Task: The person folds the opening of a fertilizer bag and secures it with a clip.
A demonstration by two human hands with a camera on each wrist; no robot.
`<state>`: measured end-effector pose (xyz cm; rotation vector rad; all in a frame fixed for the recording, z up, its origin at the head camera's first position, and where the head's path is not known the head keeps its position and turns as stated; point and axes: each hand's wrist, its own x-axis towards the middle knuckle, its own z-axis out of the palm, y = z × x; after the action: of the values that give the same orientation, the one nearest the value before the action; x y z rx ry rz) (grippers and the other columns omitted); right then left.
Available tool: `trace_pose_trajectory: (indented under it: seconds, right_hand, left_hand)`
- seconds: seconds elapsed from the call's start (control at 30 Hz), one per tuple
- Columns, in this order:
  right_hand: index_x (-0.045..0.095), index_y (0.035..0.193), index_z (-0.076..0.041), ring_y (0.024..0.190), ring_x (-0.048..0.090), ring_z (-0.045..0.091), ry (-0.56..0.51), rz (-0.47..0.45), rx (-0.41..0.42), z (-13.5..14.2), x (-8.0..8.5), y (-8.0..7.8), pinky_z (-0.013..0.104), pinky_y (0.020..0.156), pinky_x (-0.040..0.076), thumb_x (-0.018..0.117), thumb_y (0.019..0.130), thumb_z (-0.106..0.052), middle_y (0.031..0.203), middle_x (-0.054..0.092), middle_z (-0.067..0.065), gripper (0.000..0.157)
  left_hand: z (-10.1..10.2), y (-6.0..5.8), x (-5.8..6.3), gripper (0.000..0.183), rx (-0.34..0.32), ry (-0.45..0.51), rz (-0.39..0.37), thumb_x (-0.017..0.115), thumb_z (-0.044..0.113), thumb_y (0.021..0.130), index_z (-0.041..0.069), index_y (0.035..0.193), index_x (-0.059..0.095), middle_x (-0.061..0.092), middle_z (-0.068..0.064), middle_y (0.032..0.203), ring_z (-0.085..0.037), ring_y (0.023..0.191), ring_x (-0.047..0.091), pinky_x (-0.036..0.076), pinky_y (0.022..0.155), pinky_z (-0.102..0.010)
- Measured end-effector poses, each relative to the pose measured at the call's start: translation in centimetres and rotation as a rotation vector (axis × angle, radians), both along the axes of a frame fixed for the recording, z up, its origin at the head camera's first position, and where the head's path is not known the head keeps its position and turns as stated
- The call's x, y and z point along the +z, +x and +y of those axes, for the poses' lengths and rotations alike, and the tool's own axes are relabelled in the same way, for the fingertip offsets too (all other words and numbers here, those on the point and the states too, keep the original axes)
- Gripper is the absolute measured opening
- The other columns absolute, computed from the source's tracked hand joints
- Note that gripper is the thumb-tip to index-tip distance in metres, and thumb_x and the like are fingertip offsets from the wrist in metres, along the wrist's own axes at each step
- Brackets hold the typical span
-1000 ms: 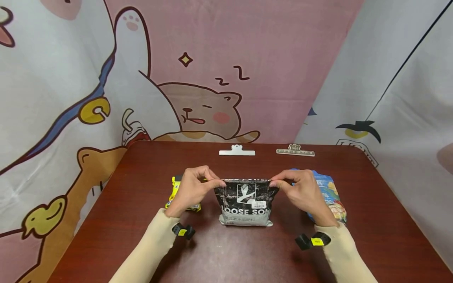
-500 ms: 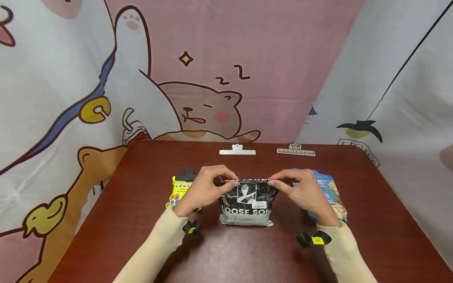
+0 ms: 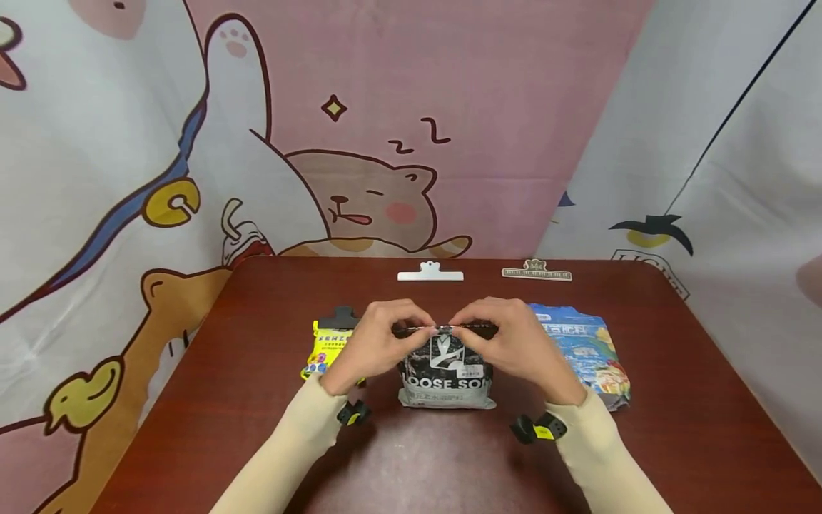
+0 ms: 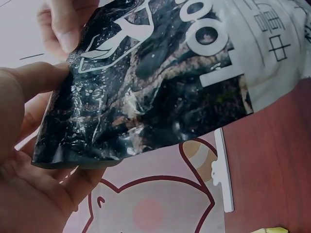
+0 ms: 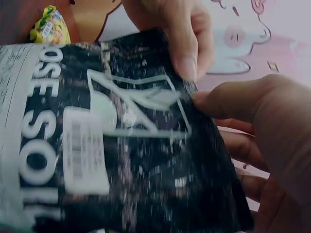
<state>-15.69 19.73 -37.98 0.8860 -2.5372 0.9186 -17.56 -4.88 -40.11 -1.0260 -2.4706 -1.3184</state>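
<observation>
A black and light-grey soil bag (image 3: 447,389) printed "LOOSE SOIL" stands upright on the table. My left hand (image 3: 389,339) pinches its top edge between thumb and fingers, left of the middle. On the other side, my right hand (image 3: 510,339) pinches the same edge, the two thumbs almost meeting. The left wrist view shows the left thumb (image 4: 41,77) on the printed face of the bag, with the fingers behind it. In the right wrist view the right thumb (image 5: 228,99) presses near the edge; the bag is blurred there. A white barcode label (image 5: 85,150) is stuck on the face.
Behind my left hand lies a yellow packet (image 3: 326,350) with a black clip (image 3: 340,319) on its top. To the right lies a blue packet (image 3: 584,357). Along the table's back edge are a white clip (image 3: 430,274) and a keyboard-patterned clip (image 3: 536,272).
First my left hand slid right along the bag's top edge, then my right hand slid left, bringing both close at the middle. White lettering along that edge no longer shows.
</observation>
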Motion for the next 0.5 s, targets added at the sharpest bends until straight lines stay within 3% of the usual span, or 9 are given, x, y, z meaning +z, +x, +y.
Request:
trace_pose_trajectory:
  seconds: [0.23, 0.37, 0.5]
  right_hand:
    - [0.080, 0.098, -0.024, 0.081, 0.066, 0.002, 0.074, 0.045, 0.024, -2.2, 0.7, -0.3, 0.028, 0.069, 0.053, 0.080, 0.090, -0.030, 0.092, 0.075, -0.013, 0.010]
    - [0.080, 0.094, -0.023, 0.076, 0.061, 0.000, 0.056, 0.058, 0.034, -2.3, 0.4, -0.5, 0.025, 0.066, 0.050, 0.079, 0.092, -0.025, 0.089, 0.073, -0.013, 0.003]
    - [0.080, 0.092, -0.022, 0.073, 0.057, 0.000, 0.028, 0.065, 0.049, -2.1, 0.0, -0.5, 0.024, 0.065, 0.048, 0.077, 0.094, -0.024, 0.087, 0.072, -0.014, 0.004]
  left_hand:
    - [-0.4, -0.1, -0.3, 0.007, -0.006, 0.025, 0.011, 0.073, 0.019, 0.096, 0.022, 0.100, 0.078, 0.072, 0.013, 0.092, -0.002, 0.080, 0.064, 0.055, 0.073, -0.025]
    - [-0.5, -0.1, -0.6, 0.007, -0.018, 0.065, -0.002, 0.074, 0.016, 0.095, 0.021, 0.099, 0.077, 0.072, 0.011, 0.092, -0.002, 0.078, 0.065, 0.056, 0.070, -0.025]
    - [-0.4, -0.1, -0.9, 0.006, -0.039, 0.119, 0.036, 0.073, 0.015, 0.095, 0.019, 0.096, 0.078, 0.073, 0.007, 0.088, -0.004, 0.072, 0.063, 0.054, 0.065, -0.024]
